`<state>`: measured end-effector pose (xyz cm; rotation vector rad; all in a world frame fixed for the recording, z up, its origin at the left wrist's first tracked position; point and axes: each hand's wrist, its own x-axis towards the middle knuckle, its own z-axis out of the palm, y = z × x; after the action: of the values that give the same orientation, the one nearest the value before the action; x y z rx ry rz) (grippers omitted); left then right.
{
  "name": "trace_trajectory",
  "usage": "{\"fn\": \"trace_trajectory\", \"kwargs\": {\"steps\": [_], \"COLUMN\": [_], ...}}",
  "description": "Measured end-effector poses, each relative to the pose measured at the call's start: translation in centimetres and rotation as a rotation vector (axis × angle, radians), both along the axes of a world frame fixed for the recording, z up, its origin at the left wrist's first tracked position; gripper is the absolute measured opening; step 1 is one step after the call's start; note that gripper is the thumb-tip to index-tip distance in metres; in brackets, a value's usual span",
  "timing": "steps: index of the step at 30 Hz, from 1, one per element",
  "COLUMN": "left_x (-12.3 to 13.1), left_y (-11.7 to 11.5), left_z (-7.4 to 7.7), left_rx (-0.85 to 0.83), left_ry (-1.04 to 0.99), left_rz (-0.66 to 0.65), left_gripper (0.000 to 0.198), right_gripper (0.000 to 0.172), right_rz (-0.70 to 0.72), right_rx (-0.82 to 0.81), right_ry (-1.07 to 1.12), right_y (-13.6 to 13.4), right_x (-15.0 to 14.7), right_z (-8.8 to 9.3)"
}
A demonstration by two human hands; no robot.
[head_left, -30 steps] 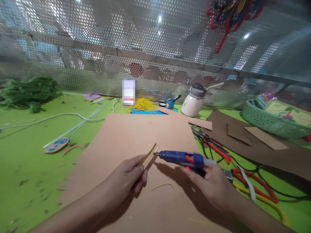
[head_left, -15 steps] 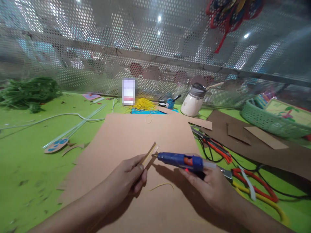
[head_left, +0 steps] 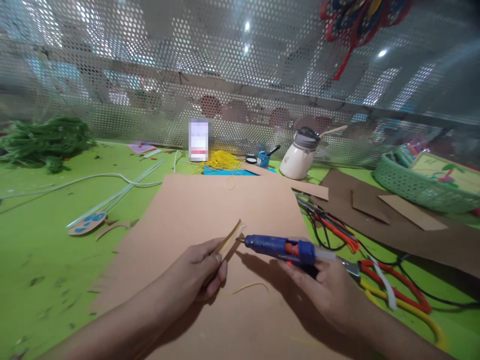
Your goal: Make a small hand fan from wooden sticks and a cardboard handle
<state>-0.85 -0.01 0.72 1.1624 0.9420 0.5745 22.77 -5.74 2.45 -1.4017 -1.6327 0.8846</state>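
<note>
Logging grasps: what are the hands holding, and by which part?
Left hand: strip, by its near end. Right hand: glue gun, by its handle, mostly hidden.

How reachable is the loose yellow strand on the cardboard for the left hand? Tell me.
Probably yes: the yellow strand lies close to the left hand, with only cardboard showing between. But that hand's grip is taken by a thin strip, which may need putting down first.

Left fingers (head_left: 222,272) pinch thin strip (head_left: 229,242); right fingers (head_left: 301,278) hold glue gun (head_left: 266,245), nozzle (head_left: 240,240) near strip.
</note>
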Motion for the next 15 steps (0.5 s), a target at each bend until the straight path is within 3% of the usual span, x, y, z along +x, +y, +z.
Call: {"fn": "trace_trajectory", "kwargs": {"steps": [4,15], "left_x": [0.1,0.1], "left_y": [-0.1,-0.2], "left_z": [0.3,0.0], "left_rx": [-0.017,0.01], "left_ry": [-0.028,-0.013], "left_rz": [0.003,0.018], "left_gripper": [0.02,0.022], "right_gripper": [0.027,0.031], "right_rz": [0.021,-0.171], "right_rx": [0.003,0.096], "right_ry": [-0.02,-0.181], "right_y": [-0.2,0.8], "right_x": [-0.1,0.6], "right_z": [0.1,0.1]}}
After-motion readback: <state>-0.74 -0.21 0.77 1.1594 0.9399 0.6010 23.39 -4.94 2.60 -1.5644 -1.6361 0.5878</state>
